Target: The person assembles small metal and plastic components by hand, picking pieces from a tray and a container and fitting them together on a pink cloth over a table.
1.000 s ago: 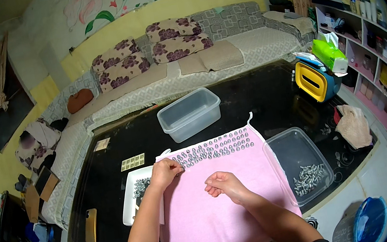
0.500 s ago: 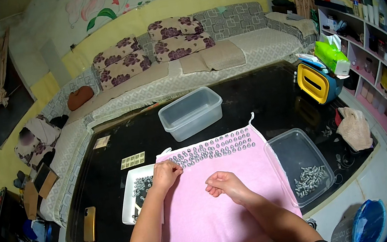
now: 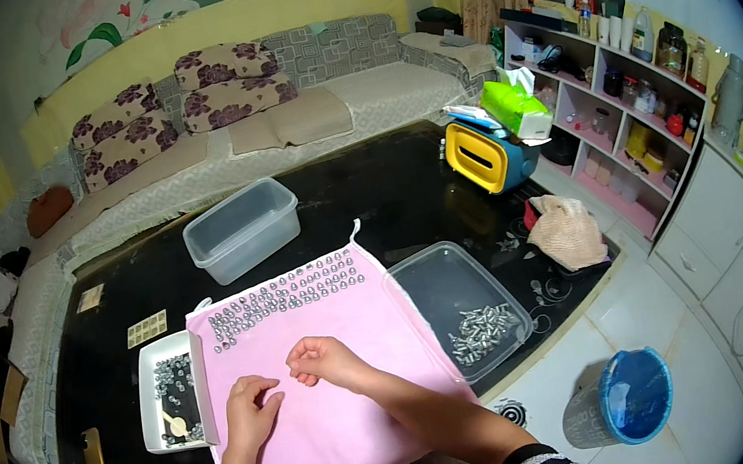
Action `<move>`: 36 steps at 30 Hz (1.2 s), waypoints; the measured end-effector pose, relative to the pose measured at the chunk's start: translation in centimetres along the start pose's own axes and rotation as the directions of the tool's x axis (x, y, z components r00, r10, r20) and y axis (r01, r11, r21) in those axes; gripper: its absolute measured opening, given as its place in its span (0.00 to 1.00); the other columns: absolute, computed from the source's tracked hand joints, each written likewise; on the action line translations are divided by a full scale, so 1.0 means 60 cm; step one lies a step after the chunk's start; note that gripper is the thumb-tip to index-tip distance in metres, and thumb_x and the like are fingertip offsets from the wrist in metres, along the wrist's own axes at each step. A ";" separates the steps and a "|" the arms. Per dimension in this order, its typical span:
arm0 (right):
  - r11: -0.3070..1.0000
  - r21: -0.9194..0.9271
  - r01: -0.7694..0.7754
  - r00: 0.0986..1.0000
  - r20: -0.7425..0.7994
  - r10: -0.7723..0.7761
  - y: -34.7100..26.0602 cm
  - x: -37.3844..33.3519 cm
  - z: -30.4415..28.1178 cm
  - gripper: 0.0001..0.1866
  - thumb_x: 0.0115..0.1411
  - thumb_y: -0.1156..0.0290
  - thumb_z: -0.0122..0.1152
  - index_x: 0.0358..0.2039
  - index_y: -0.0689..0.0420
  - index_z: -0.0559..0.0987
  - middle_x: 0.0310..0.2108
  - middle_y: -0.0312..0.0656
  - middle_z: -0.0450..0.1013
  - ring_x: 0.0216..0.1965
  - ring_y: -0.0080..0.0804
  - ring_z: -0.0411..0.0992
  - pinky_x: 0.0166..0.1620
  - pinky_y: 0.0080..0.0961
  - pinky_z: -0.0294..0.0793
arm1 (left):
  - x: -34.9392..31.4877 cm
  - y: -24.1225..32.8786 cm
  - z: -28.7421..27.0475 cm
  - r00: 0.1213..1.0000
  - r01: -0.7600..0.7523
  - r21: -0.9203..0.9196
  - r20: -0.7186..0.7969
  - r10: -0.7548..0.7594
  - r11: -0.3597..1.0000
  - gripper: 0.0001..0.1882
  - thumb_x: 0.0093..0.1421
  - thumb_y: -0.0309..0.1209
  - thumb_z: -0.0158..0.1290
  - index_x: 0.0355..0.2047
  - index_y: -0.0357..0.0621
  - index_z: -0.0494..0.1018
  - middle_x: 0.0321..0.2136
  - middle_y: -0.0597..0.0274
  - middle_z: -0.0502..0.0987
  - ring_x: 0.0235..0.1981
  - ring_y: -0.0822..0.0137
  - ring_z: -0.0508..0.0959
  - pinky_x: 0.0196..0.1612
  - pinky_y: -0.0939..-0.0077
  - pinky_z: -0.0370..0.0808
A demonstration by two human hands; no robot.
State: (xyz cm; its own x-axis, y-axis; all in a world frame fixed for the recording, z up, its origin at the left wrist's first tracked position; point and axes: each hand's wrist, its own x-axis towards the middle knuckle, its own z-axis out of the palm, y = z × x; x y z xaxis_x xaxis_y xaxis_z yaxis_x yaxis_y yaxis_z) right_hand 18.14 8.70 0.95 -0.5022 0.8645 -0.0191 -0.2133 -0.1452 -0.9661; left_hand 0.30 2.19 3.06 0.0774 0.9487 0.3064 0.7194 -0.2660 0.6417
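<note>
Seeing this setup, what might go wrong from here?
1. Small metal pieces stand in rows on the pink cloth; if the left hand or right hand tugs it, they might topple.
2. The shallow clear tray of loose silver pieces sits near the edge of the table; a bump could spill them.

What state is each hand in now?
Left hand: loosely open over the pink cloth, nothing visible in it.
Right hand: curled closed; can't tell whether it holds something small.
</note>
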 end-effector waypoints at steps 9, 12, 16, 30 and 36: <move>0.514 -0.849 -0.120 0.907 -0.305 -0.292 -0.165 -0.167 -0.183 0.08 0.44 0.74 0.59 0.28 0.58 0.75 0.22 0.42 0.72 0.25 0.31 0.72 0.31 0.24 0.71 | -0.019 -0.015 0.012 0.989 -0.054 -0.190 -0.148 0.026 0.980 0.07 0.43 0.20 0.56 0.26 0.40 0.75 0.28 0.61 0.70 0.30 0.68 0.71 0.29 0.81 0.69; 0.355 -0.900 -0.254 0.906 -0.350 -0.237 -0.183 -0.198 -0.229 0.08 0.42 0.72 0.60 0.26 0.59 0.75 0.23 0.45 0.72 0.28 0.40 0.72 0.34 0.29 0.70 | -0.020 -0.018 0.013 0.986 -0.056 -0.192 -0.164 0.025 0.980 0.07 0.43 0.20 0.56 0.25 0.40 0.75 0.28 0.61 0.71 0.30 0.68 0.71 0.29 0.80 0.69; 0.141 -0.935 -0.325 0.934 -0.341 -0.104 -0.167 -0.202 -0.254 0.07 0.43 0.71 0.59 0.24 0.59 0.75 0.25 0.47 0.72 0.32 0.42 0.71 0.37 0.33 0.69 | -0.020 -0.027 0.011 0.985 -0.062 -0.171 -0.171 0.032 0.983 0.07 0.42 0.20 0.57 0.25 0.41 0.75 0.27 0.61 0.71 0.30 0.67 0.71 0.29 0.79 0.69; 0.922 -0.386 0.043 0.959 -0.242 -0.145 -0.115 -0.111 -0.116 0.02 0.50 0.82 0.54 0.22 0.64 0.71 0.18 0.38 0.70 0.20 0.20 0.68 0.25 0.15 0.68 | -0.024 -0.034 0.008 0.986 -0.097 -0.151 -0.147 0.075 0.984 0.07 0.47 0.25 0.55 0.30 0.42 0.75 0.30 0.61 0.73 0.33 0.67 0.72 0.34 0.78 0.71; 0.874 -0.486 0.017 0.993 -0.092 -0.070 -0.031 -0.031 -0.012 0.05 0.46 0.80 0.60 0.26 0.62 0.75 0.20 0.33 0.70 0.22 0.15 0.65 0.26 0.12 0.66 | -0.041 -0.011 -0.083 0.978 -0.026 -0.355 -0.205 -0.051 0.934 0.06 0.49 0.23 0.54 0.30 0.39 0.74 0.29 0.61 0.73 0.31 0.73 0.73 0.35 0.82 0.71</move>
State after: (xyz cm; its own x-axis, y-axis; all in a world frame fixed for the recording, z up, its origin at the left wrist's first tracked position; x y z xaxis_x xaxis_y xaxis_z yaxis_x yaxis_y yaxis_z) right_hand 20.09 7.75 2.61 -0.4068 0.9132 0.0254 0.2127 0.1217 -0.9695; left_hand -3.83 -0.84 5.38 -0.1020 0.9059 0.4110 0.4251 -0.3338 0.8414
